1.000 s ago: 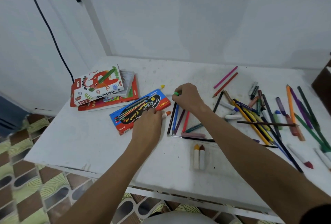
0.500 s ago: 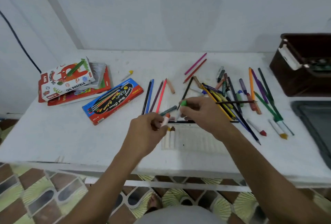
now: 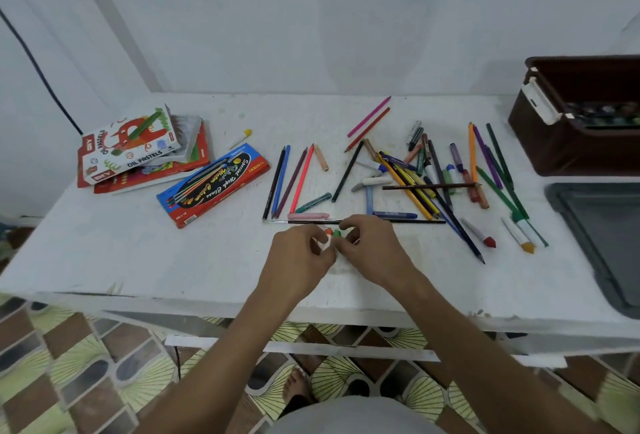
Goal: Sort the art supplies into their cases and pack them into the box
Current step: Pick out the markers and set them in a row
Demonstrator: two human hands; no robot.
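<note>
Orange crayon [image 3: 328, 233] in the left hand [image 3: 298, 262], green crayon [image 3: 337, 234] in the right hand [image 3: 372, 251]; hands were together, tips pointing away, cases [image 3: 213, 185] lay far left

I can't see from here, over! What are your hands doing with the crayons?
Left hand pinches orange-tipped crayon. Right hand pinches green-tipped crayon. Both low over table. Black paintbrush lies just beyond.
</note>
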